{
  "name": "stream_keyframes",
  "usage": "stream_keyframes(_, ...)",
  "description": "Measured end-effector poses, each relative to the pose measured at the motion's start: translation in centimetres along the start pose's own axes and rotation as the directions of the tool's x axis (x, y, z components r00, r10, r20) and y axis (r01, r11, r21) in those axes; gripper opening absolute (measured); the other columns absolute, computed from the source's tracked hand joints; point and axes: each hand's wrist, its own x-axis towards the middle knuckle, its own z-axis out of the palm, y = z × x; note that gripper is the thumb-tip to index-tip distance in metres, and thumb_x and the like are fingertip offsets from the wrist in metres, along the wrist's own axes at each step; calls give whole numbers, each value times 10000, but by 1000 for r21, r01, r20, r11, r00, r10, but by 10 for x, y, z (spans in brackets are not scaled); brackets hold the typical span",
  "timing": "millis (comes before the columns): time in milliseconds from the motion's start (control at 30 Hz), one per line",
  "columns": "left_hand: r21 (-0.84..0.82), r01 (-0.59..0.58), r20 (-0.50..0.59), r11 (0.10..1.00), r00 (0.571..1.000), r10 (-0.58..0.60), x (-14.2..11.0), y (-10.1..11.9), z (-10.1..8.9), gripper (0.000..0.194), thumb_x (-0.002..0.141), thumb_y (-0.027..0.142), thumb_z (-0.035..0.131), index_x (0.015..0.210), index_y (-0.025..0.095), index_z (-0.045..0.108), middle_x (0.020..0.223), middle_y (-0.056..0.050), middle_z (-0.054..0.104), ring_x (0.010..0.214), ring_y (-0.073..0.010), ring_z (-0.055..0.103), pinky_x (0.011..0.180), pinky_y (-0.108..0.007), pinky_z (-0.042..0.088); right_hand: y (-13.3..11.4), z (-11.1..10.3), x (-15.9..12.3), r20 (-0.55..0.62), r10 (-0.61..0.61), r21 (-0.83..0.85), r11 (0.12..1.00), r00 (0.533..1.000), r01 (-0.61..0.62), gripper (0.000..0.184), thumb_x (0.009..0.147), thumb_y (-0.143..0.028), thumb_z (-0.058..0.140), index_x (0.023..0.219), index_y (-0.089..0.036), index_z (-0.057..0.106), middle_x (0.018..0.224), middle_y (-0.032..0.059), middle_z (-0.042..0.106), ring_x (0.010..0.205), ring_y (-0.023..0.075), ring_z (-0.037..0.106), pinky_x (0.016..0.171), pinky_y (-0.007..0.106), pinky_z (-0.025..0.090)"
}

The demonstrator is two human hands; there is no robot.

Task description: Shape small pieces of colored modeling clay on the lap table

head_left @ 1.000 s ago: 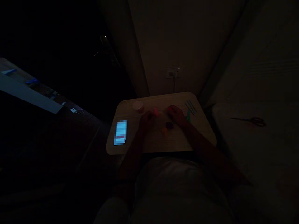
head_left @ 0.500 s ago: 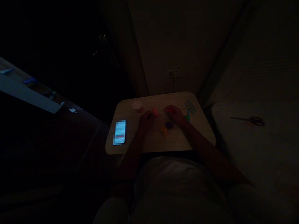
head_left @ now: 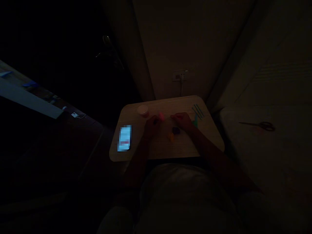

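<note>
The light is dim, so fine detail is hard to make out. My left hand (head_left: 151, 126) rests on the small wooden table with its fingers curled, just left of a bright pink lump (head_left: 161, 116); whatever its fingers hold is hidden. To the right of that lump, my right hand (head_left: 183, 121) is closed, fingertips pointing left, around a reddish-pink piece that is mostly covered. Between my forearms lie an orange lump (head_left: 171, 137) and a dark purple lump (head_left: 176, 130). A green piece (head_left: 195, 123) shows beside my right wrist.
A pale round tub (head_left: 142, 110) stands at the table's (head_left: 156, 152) back left, with a lit phone (head_left: 124, 138) nearer me. Several thin teal sticks (head_left: 198, 111) lie at the back right. Scissors (head_left: 264, 125) rest on a pale surface to the right. Behind is a wall socket (head_left: 179, 75).
My right hand's fingers have shifted slightly left and now cover more of the reddish-pink piece. My left hand and the lumps stay nearly where they were.
</note>
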Motion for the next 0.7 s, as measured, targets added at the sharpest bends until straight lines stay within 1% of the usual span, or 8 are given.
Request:
stream_keyframes(67, -4, -5, -2, 1000, 1000, 5, 0, -1, 0, 132, 892, 295, 585, 822, 195, 637, 762, 12, 628, 694, -142, 537, 670, -265, 398, 1, -2, -1, 29, 30, -4, 1000, 999, -30, 621, 833, -715, 547, 491, -233, 358, 502, -31, 302, 508, 121, 287, 512, 289, 241)
stream_keyframes(167, -15, -12, 9, 1000, 1000, 12, 0, -2, 0, 123, 891, 284, 573, 834, 196, 638, 789, 8, 639, 717, -143, 551, 689, -261, 408, 4, -4, -2, 48, 61, 21, 998, 997, -62, 670, 866, -794, 427, 501, -243, 315, 505, -34, 264, 492, 119, 240, 511, 297, 219)
stream_keyframes(267, 2, -10, 18, 1000, 1000, 10, 0, -1, -1, 147, 903, 314, 567, 835, 198, 627, 789, 7, 632, 725, -147, 551, 693, -259, 411, 7, -4, -2, 68, 71, 42, 996, 995, -74, 695, 852, -845, 397, 510, -246, 310, 496, -35, 260, 483, 121, 241, 502, 298, 221)
stream_keyframes(333, 15, -5, 16, 1000, 1000, 5, 0, 0, -1, 152, 904, 319, 565, 828, 199, 622, 787, 6, 628, 724, -147, 547, 694, -259, 411, 7, -3, -1, 44, 76, 67, 995, 996, -78, 693, 848, -852, 396, 518, -247, 321, 486, -31, 272, 482, 128, 262, 493, 299, 237)
stream_keyframes(433, 16, -8, 16, 1000, 1000, 8, 0, 1, -2, 140, 900, 296, 563, 823, 197, 625, 784, 9, 624, 722, -144, 545, 689, -257, 404, 7, -4, 1, -49, 41, 89, 995, 998, -36, 655, 848, -815, 453, 536, -247, 354, 502, -17, 329, 502, 142, 317, 493, 307, 281)
stream_keyframes(467, 13, -5, 14, 1000, 1000, 5, 0, 2, -2, 138, 898, 293, 567, 820, 196, 626, 779, 10, 622, 720, -143, 545, 685, -257, 400, 7, -4, 2, -63, 27, 89, 996, 998, -21, 631, 852, -788, 477, 545, -247, 371, 515, -13, 351, 513, 148, 335, 498, 309, 297)
stream_keyframes(600, 1, 8, 15, 1000, 1000, -8, -1, 5, -2, 151, 903, 306, 574, 824, 193, 634, 778, 12, 626, 714, -140, 545, 675, -259, 395, 8, -4, 5, -50, -16, 71, 997, 999, 19, 494, 870, -661, 537, 615, -247, 450, 578, -5, 440, 585, 168, 423, 552, 301, 377)
stream_keyframes(700, 13, 11, 13, 1000, 1000, -11, -1, 5, -2, 152, 902, 302, 574, 813, 191, 628, 762, 15, 615, 704, -139, 537, 672, -257, 399, 11, -3, 6, -78, -88, 60, 994, 993, 93, 334, 836, -557, 591, 749, -237, 550, 722, 17, 581, 720, 192, 528, 666, 307, 463)
